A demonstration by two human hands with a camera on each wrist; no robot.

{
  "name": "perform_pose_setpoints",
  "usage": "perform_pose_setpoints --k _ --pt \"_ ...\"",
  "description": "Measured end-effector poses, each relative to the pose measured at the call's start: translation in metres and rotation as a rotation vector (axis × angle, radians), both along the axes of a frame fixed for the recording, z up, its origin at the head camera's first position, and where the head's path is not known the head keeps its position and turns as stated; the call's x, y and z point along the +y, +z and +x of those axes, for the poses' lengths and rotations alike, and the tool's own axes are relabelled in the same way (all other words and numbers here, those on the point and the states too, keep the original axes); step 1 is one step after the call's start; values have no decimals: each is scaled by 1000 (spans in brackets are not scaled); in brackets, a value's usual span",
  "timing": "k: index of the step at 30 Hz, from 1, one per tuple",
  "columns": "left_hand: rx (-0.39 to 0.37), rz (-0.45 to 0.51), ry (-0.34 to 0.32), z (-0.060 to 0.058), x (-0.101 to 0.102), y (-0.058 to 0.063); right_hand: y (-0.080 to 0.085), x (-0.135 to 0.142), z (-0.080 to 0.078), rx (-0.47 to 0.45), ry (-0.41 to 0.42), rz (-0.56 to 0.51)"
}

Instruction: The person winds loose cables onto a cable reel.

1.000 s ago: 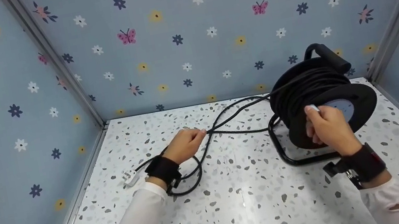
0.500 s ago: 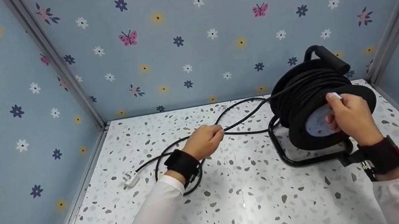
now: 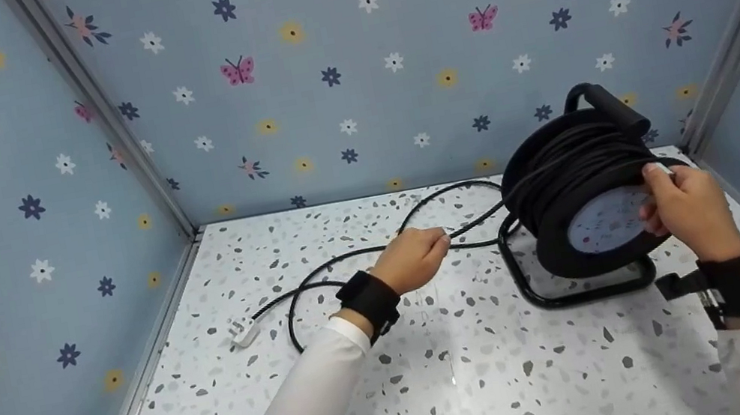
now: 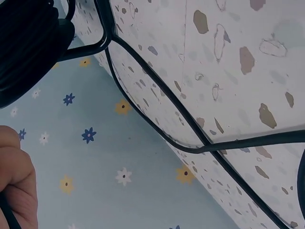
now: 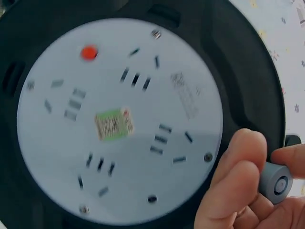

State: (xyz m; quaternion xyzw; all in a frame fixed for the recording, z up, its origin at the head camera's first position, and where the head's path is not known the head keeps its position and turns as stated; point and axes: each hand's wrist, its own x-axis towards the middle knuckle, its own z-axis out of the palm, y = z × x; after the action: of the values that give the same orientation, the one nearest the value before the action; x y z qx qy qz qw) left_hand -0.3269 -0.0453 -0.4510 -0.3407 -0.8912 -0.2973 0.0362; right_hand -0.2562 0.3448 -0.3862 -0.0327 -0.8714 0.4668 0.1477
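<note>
A black cable reel (image 3: 570, 153) stands on its tubular frame at the right in the head view. My right hand (image 3: 691, 204) pinches the small grey knob (image 5: 276, 183) on the reel's front rim between thumb and fingers. Sockets and a red button (image 5: 89, 52) show on the reel's pale round face (image 5: 52, 157). To the left, my left hand (image 3: 417, 258) holds the black cable (image 3: 475, 221) in curled fingers, and the cable runs from there up to the wound drum. In the left wrist view only part of that hand (image 4: 18, 176) shows, at the lower left edge.
Loose loops of cable (image 3: 309, 273) lie on the speckled white surface (image 3: 492, 384) around the left hand. A white plug (image 3: 244, 332) lies at the cable's end, on the left. Flower-patterned panels (image 3: 343, 52) stand at the back and both sides.
My right hand has carried the knob round to the right side of the reel, and the drum has turned. My left hand has moved right, closer to the reel, still holding the cable.
</note>
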Motion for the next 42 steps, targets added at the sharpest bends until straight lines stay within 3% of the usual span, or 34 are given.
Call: perform_pose_setpoints --k 5,12,22,27,38,42 --pt "8 -37 16 2 13 0 -3 12 0 -24 4 18" --pt "17 -39 19 4 32 6 -10 26 -1 -31 -74 59" --pt "50 -42 30 5 56 7 -27 34 -3 50 -243 261" --pt "69 -13 49 5 67 8 -35 36 -3 58 -273 315" --pt "-1 54 48 6 90 12 -54 44 -3 -10 -263 389" --pt "-89 145 0 5 93 14 -56 47 -3 -57 -259 384"
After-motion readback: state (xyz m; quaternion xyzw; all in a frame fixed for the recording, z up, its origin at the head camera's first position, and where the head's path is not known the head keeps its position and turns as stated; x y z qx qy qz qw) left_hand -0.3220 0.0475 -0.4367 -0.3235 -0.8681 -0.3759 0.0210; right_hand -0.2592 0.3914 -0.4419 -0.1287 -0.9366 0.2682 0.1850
